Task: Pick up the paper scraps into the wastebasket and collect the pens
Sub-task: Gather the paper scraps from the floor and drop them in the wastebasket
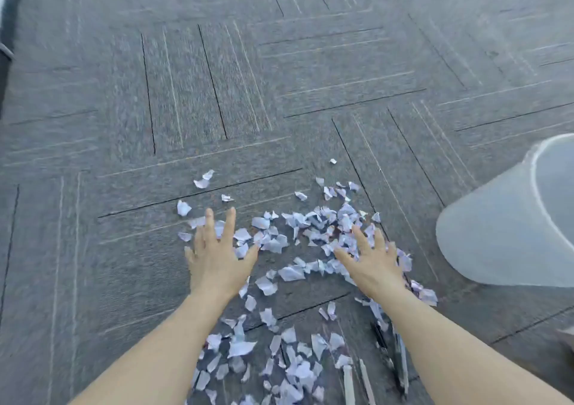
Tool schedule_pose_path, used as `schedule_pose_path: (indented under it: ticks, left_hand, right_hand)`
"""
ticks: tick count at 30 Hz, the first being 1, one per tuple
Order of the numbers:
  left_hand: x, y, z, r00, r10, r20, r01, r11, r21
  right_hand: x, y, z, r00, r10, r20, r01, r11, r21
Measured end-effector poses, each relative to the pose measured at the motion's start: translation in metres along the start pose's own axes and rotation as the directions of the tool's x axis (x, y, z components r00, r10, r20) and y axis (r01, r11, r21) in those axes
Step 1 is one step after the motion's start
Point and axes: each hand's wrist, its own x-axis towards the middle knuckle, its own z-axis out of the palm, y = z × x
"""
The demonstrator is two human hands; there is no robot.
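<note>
While both hands are reaching out with fingers spread, the left hand (217,261) and right hand (372,265) are hovering over the scraps (310,233) on the carpet (124,125), holding nothing. Judging by this, gathering is starting; next, raking them together toward the wastebasket (497,227). Pens (400,364) are lying under the right forearm.

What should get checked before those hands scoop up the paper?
1. Both hands free: ok. The left hand and right hand are spread flat, holding nothing.
2. Scraps gathered: not ok. They lie scattered on the carpet, some strays far off.
3. Wastebasket within reach: ok, it stands just right of the right hand.
4. Wastebasket upright: cannot tell, only part shows.
5. Pens clear of the scraps: not ok, they lie among paper by the right forearm.
6. Pen count: cannot tell, blurred.
</note>
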Motion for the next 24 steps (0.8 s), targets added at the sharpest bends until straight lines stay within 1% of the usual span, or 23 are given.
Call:
schedule_pose_path:
  ticks: [1, 2, 3, 4, 5, 7, 9, 11, 13, 16, 17, 19, 20, 21, 22, 23, 24]
  left_hand:
    - [0.006, -0.01, 0.016, 0.998, -0.067, 0.016, 0.067, 0.998, -0.003]
    - [0.013, -0.02, 0.032, 0.992, -0.129, -0.007, 0.129, 0.992, 0.013]
    - [0.021, -0.032, 0.048, 0.985, -0.172, -0.019, 0.172, 0.985, 0.008]
    - [0.029, -0.042, 0.059, 0.978, -0.206, -0.035, 0.204, 0.978, -0.033]
    - [0.036, -0.048, 0.07, 0.974, -0.216, -0.066, 0.211, 0.975, -0.074]
    - [0.046, -0.046, 0.084, 0.975, -0.182, -0.126, 0.166, 0.978, -0.13]
    - [0.049, -0.033, 0.092, 0.987, -0.069, -0.147, 0.047, 0.988, -0.15]
    - [0.046, -0.015, 0.098, 0.989, 0.1, -0.11, -0.116, 0.981, -0.153]
    - [0.044, 0.0, 0.106, 0.968, 0.244, -0.049, -0.249, 0.96, -0.131]
    - [0.053, 0.015, 0.115, 0.923, 0.382, 0.033, -0.381, 0.924, -0.046]
    - [0.057, 0.018, 0.119, 0.905, 0.421, 0.052, -0.423, 0.906, 0.023]
    - [0.06, 0.023, 0.127, 0.867, 0.497, 0.046, -0.495, 0.845, 0.202]
    - [0.059, 0.026, 0.13, 0.847, 0.531, 0.017, -0.518, 0.818, 0.251]
    - [0.056, 0.03, 0.133, 0.824, 0.566, -0.027, -0.541, 0.8, 0.259]
    - [0.053, 0.031, 0.135, 0.796, 0.602, -0.067, -0.572, 0.784, 0.242]
    - [0.05, 0.032, 0.138, 0.761, 0.643, -0.084, -0.613, 0.755, 0.232]
    - [0.048, 0.03, 0.14, 0.73, 0.68, -0.07, -0.651, 0.723, 0.231]
  right_hand:
    - [0.01, 0.01, 0.012, 0.998, 0.066, -0.01, -0.065, 0.997, 0.028]
    - [0.021, 0.019, 0.024, 0.991, 0.128, -0.043, -0.126, 0.991, 0.032]
    - [0.03, 0.028, 0.034, 0.983, 0.168, -0.07, -0.167, 0.986, 0.031]
    - [0.038, 0.034, 0.042, 0.975, 0.182, -0.125, -0.177, 0.983, 0.054]
    - [0.044, 0.038, 0.052, 0.969, 0.16, -0.186, -0.148, 0.986, 0.077]
    - [0.051, 0.037, 0.065, 0.957, 0.055, -0.284, -0.024, 0.993, 0.113]
    - [0.055, 0.026, 0.074, 0.939, -0.102, -0.329, 0.145, 0.984, 0.108]
    - [0.055, 0.01, 0.08, 0.913, -0.269, -0.306, 0.312, 0.945, 0.101]
    - [0.054, -0.007, 0.086, 0.879, -0.411, -0.243, 0.422, 0.906, -0.006]
    - [0.059, -0.019, 0.097, 0.816, -0.565, -0.126, 0.513, 0.806, -0.293]
    - [0.062, -0.018, 0.099, 0.796, -0.595, -0.111, 0.528, 0.772, -0.354]
    - [0.065, -0.016, 0.097, 0.747, -0.646, -0.158, 0.554, 0.736, -0.39]
    - [0.066, -0.014, 0.097, 0.7, -0.685, -0.201, 0.576, 0.709, -0.406]
    - [0.065, -0.012, 0.099, 0.648, -0.722, -0.243, 0.597, 0.68, -0.426]
    - [0.064, -0.012, 0.099, 0.615, -0.749, -0.245, 0.619, 0.652, -0.438]
    - [0.06, -0.011, 0.099, 0.6, -0.766, -0.229, 0.638, 0.632, -0.44]
    - [0.056, -0.011, 0.098, 0.621, -0.76, -0.193, 0.641, 0.634, -0.433]
